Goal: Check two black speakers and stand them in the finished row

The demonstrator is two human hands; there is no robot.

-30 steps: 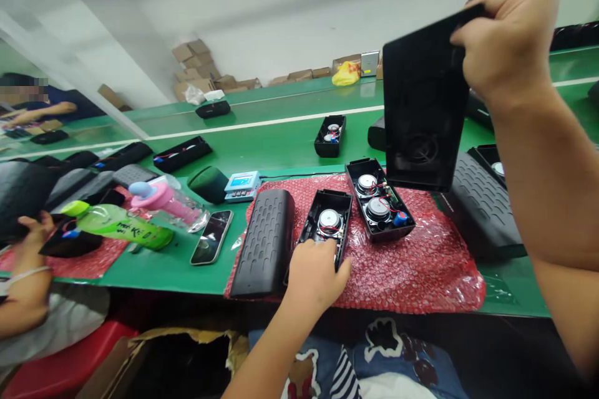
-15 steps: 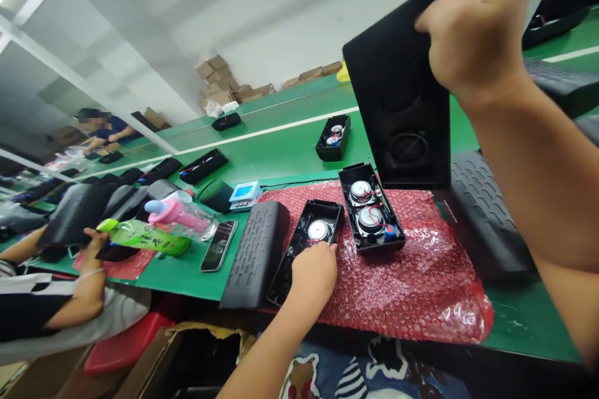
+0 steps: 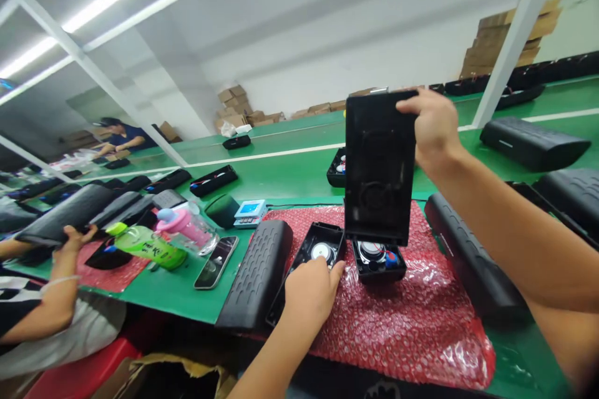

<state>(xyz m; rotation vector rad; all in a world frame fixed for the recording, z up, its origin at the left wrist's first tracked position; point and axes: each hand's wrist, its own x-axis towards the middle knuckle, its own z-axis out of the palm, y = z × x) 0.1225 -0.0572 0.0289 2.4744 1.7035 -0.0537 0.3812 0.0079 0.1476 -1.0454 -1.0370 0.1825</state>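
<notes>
My right hand (image 3: 435, 121) grips the upper right edge of a flat black speaker cover (image 3: 379, 168), which hangs upright in the air. Its faint round outlines face me. Behind its lower edge lies an open speaker housing (image 3: 381, 268) with a driver, red wires and a blue part; the cover hides its far portion. My left hand (image 3: 311, 296) is closed over the side of another open speaker housing (image 3: 322, 234), thumb at its right edge, fingers partly hidden. One silver driver shows inside. Left of it stands a textured black speaker shell (image 3: 259, 274).
Red bubble wrap (image 3: 421, 330) lies under the housings on the green table. A phone (image 3: 216, 262), a green bottle (image 3: 150, 248), a pink-lidded cup (image 3: 189, 230) and a blue-screened device (image 3: 250, 213) stand left. A co-worker's hand (image 3: 72, 243) holds a black shell. More shells lie right.
My right hand has lowered the cover and brought it leftward, in front of the right housing. My left hand stays at its housing. The camera has tilted upward.
</notes>
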